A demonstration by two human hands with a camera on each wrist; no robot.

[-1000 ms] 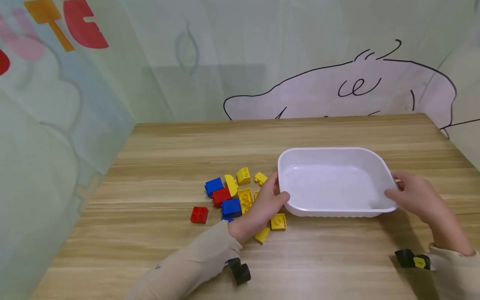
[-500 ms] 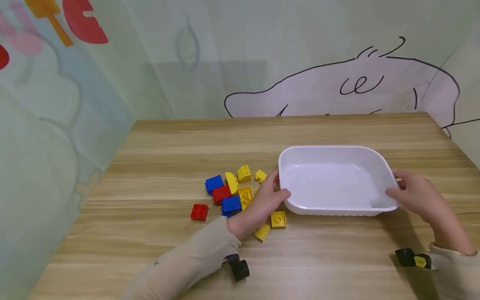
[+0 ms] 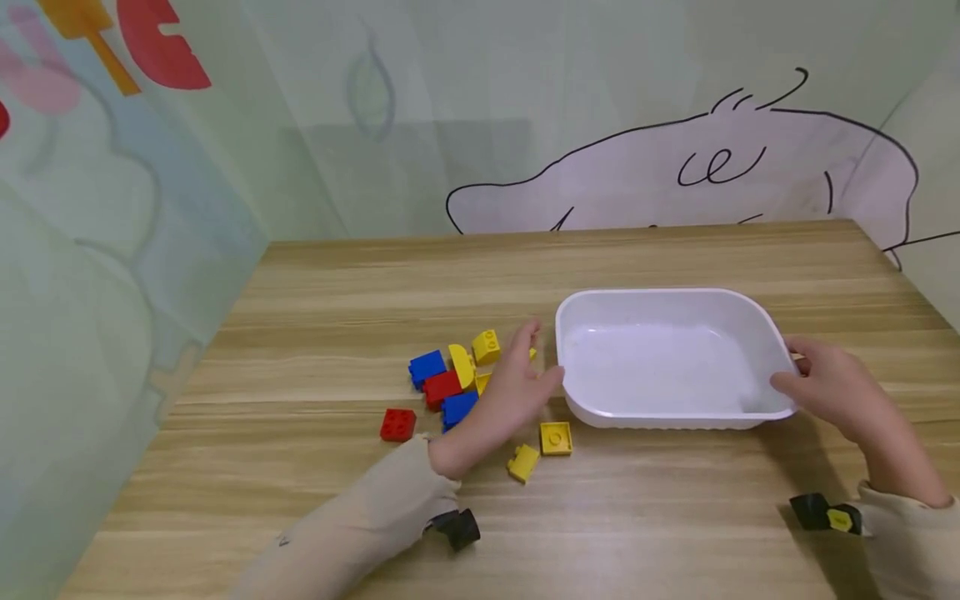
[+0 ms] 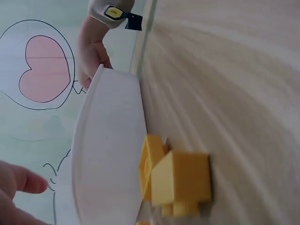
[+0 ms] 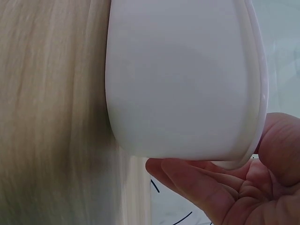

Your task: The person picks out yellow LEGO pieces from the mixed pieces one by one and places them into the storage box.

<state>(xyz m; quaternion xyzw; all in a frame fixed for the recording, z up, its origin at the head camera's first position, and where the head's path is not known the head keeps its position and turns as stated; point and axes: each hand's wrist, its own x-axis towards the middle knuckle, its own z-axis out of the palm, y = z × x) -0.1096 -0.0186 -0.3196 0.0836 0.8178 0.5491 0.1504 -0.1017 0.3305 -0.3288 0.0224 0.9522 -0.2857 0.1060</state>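
Observation:
A white rectangular plastic tray (image 3: 652, 358) stands on the wooden table. My right hand (image 3: 832, 387) grips its right end, thumb at the rim and fingers under it, as the right wrist view shows with the fingers (image 5: 197, 185) beneath the lip. Just off the tray's left end, my left hand (image 3: 506, 400) holds nothing, its thumb and fingers spread apart. Partly hidden under that hand is a cluster of toy building bricks: a blue brick (image 3: 427, 369), a red brick (image 3: 442, 390) and several yellow ones. Nearer me lie a yellow square brick (image 3: 556, 439) and a small yellow brick (image 3: 522, 463).
A lone red brick (image 3: 397, 425) sits left of the cluster. The wooden table (image 3: 360, 283) ends at a printed wall covering (image 3: 420, 183) at the back, with another wall along the left side.
My left hand has let go of the tray's left end and drawn back a little to the left. My right hand and the tray stay in place.

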